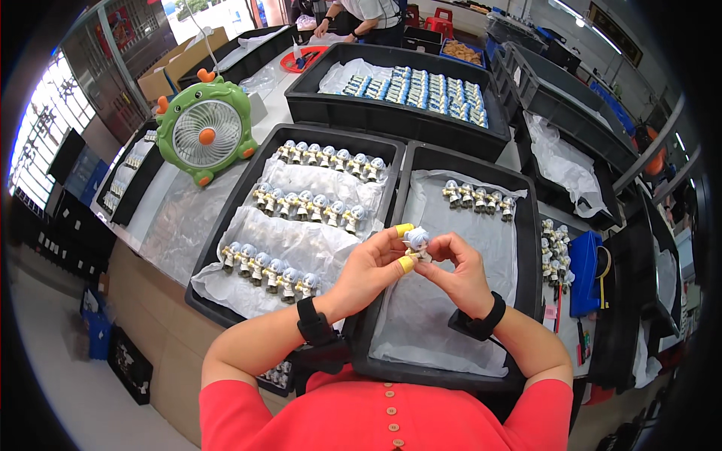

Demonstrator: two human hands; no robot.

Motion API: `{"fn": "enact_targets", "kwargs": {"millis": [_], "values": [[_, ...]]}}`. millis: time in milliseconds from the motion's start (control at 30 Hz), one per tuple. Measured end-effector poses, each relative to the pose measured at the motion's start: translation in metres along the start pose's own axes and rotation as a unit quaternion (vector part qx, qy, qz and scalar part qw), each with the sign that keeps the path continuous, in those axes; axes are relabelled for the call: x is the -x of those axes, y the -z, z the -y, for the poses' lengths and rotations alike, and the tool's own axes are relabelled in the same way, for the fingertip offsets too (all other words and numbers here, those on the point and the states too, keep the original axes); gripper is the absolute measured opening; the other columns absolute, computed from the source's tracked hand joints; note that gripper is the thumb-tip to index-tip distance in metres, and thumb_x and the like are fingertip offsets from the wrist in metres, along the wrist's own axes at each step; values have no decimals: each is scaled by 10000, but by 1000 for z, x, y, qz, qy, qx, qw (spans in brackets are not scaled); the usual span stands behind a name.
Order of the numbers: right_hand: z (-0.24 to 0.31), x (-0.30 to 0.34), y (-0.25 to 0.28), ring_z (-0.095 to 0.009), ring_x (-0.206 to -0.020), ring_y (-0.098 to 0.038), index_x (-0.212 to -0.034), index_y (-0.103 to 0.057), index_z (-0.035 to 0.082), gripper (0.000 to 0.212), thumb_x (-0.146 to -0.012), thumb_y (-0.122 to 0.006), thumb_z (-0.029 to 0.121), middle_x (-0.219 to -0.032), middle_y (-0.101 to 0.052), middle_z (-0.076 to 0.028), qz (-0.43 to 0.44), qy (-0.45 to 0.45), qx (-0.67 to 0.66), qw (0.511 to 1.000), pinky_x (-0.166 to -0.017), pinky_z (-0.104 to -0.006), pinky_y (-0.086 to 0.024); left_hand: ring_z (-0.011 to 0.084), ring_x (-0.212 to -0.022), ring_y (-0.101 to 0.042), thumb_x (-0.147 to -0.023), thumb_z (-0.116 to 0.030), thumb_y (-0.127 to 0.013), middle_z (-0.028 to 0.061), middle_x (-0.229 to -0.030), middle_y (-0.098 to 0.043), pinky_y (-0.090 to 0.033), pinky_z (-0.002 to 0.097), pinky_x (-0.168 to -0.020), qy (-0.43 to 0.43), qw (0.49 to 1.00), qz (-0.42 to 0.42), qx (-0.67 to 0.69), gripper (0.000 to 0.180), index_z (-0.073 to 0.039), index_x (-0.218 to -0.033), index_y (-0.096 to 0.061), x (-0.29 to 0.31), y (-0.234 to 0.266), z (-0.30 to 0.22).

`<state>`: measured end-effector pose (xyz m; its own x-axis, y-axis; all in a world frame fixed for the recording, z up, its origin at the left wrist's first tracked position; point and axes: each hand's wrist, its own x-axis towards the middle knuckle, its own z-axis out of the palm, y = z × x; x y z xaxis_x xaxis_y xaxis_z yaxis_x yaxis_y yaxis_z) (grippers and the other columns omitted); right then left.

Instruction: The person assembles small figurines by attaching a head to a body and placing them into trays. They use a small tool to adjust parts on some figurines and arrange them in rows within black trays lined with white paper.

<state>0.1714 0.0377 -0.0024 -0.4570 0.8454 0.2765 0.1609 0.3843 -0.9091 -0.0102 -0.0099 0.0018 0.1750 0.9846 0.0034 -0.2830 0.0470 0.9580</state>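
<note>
Between both hands I hold a small figurine (417, 242) with pale blue hair and a white and gold outfit. My left hand (374, 263), yellow covers on its thumb and a fingertip, pinches the figurine's head side. The fingers of my right hand (460, 274) close on its lower body. Beneath them lies a black tray (535, 255) lined with white sheet, where a short row of similar figurines (479, 199) lies at the far end. To the left, another black tray (197, 272) carries three rows of such figurines (308, 207) on white sheets.
A green animal-shaped fan (207, 131) stands at the left. Farther back, a large black bin (391, 113) contains many blue-white figurines. At the right are a figurine cluster (554, 255), a blue box (585, 274) and stacked black bins (564, 98). Another person (368, 15) works at the back.
</note>
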Motion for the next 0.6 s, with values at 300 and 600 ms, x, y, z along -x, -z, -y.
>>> {"fn": "enact_targets", "kwargs": {"millis": [300, 600], "values": [[5, 2, 1, -70, -749, -538, -1056, -542, 16, 191, -916, -530, 145, -843, -587, -19, -11, -88, -201, 976, -686, -216, -452, 133, -1026, -554, -899, -139, -549, 59, -1151, -547, -469, 278, -878, 59, 988, 17, 142, 431, -27, -1292, -411, -2, 8, 0], [4, -2, 9, -65, -751, -538, -1057, -548, 16, 213, -916, -531, 175, -845, -595, -20, 45, -174, -256, 950, -689, -216, -445, 124, -1038, -545, -899, -177, -562, 58, -1181, -536, -473, 281, -873, 77, 985, 32, 150, 459, -43, -1308, -401, -2, 9, -2]]}}
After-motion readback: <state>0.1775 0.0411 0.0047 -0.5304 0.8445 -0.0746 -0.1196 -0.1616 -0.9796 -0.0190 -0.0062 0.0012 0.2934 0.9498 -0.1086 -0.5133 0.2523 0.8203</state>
